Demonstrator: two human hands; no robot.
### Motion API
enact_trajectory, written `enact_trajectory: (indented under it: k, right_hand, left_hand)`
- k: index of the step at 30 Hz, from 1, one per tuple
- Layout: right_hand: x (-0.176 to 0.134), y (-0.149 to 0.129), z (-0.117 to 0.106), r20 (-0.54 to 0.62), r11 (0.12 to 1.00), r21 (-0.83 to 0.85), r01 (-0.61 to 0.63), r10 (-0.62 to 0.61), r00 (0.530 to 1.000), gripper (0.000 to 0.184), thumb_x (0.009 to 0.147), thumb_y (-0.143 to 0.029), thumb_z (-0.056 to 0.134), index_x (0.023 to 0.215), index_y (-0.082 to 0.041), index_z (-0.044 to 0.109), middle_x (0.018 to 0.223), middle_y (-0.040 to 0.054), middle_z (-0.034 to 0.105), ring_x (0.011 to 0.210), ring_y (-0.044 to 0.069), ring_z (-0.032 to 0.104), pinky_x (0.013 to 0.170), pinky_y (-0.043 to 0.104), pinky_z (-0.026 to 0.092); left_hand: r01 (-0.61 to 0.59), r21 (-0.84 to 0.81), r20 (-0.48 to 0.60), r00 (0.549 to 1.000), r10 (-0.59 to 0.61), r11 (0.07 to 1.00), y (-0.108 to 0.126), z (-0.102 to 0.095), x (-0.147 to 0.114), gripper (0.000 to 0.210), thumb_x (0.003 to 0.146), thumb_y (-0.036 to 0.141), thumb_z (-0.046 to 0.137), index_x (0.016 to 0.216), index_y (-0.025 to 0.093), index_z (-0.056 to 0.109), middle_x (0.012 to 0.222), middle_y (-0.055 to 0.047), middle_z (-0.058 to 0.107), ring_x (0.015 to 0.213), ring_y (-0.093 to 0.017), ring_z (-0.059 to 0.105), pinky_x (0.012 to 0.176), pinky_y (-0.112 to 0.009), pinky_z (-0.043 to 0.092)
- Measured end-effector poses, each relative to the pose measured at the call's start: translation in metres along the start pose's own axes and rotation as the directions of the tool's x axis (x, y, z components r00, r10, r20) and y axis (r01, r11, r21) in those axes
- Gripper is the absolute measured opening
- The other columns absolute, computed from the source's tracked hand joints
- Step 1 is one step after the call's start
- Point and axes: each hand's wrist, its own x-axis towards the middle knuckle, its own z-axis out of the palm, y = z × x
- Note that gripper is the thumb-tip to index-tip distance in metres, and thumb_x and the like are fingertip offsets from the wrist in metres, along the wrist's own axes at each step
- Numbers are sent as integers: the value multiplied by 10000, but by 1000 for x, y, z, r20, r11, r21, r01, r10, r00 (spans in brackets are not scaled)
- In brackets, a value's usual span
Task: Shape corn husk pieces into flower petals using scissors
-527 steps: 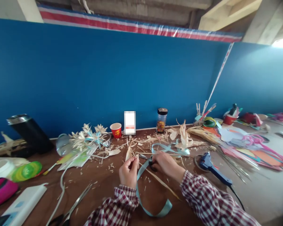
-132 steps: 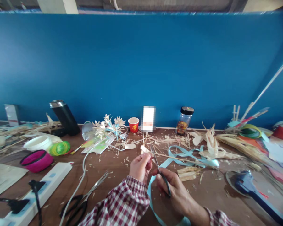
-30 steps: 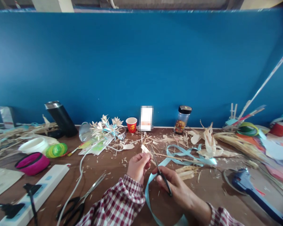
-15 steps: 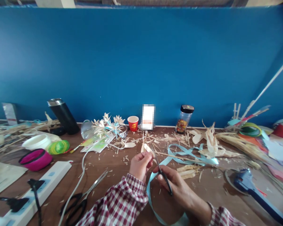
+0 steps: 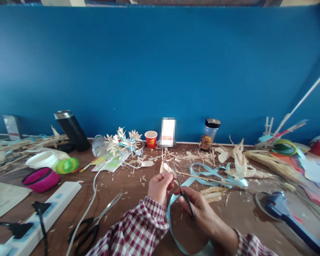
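amid cut scraps, a husk strip is pinched by the left hand, scissors clasped by the right hand, trimming seemingly unfinished.

Husk: was pale cream, thin and small; its upper end stuck out past the fingertips, tilted to the left, and the rest was hidden.
Husk's place: was pinched in the left hand, above the counter.
Scissors: had a black handle and slim metal blades.
Scissors' pose: slanted in the right hand, tips away and leftward, just beside the husk; whether they touched it was unclear.
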Motion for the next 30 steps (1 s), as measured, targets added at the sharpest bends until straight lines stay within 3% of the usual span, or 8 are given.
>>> enact_trajectory:
  k: [12, 20, 22, 27, 30]
  right_hand:
    - [2, 1, 0, -38, 996, -88, -1, -3, 999, 282, 864, -445, 519, 851, -176, 601, 703, 0, 527, 637, 125, 450, 571, 225, 383]
    - [1, 3, -7, -45, 972, -234, -11, 1, 999, 236, 863, -402, 537, 805, -177, 582, 682, -14, 512, 633, 115, 420, 567, 219, 341]
    - [2, 4, -9, -64, 981, -191, -30, 18, 998, 249, 850, -429, 549, 820, -185, 585, 653, -23, 487, 600, 106, 397, 534, 213, 324]
    - [2, 3, -12, -62, 985, 103, -142, 148, 987, 368, 818, -544, 545, 967, -208, 558, 605, -44, 435, 542, 98, 382, 476, 199, 313]
    - [2, 5, -11, -36, 981, 143, -133, 139, 990, 362, 811, -526, 572, 947, -190, 561, 601, -47, 441, 543, 84, 387, 482, 188, 319]
  left_hand:
    - [2, -4, -16, 1000, -2, 1000, -3, -1, 3, 277, 472, 274, 831, 562, 116, 623, 456, 37, 553, 405, -23, 456, 399, -125, 325]
    - [-28, 75, 46, 999, 24, 997, 3, -6, 7, 297, 461, 311, 837, 536, 114, 628, 464, 30, 554, 416, -27, 471, 415, -128, 352]
    - [-42, 75, 59, 998, 37, 996, 5, -6, 8, 310, 449, 322, 841, 521, 112, 624, 461, 30, 547, 415, -25, 464, 413, -128, 347]
    - [-96, 77, 91, 992, 88, 992, 6, -10, 13, 304, 491, 346, 821, 553, 108, 643, 486, 32, 540, 427, -21, 439, 411, -130, 331]
    - [-103, 90, 99, 991, 94, 991, 4, -11, 14, 270, 537, 335, 800, 570, 112, 650, 514, 26, 552, 446, -28, 447, 425, -136, 344]
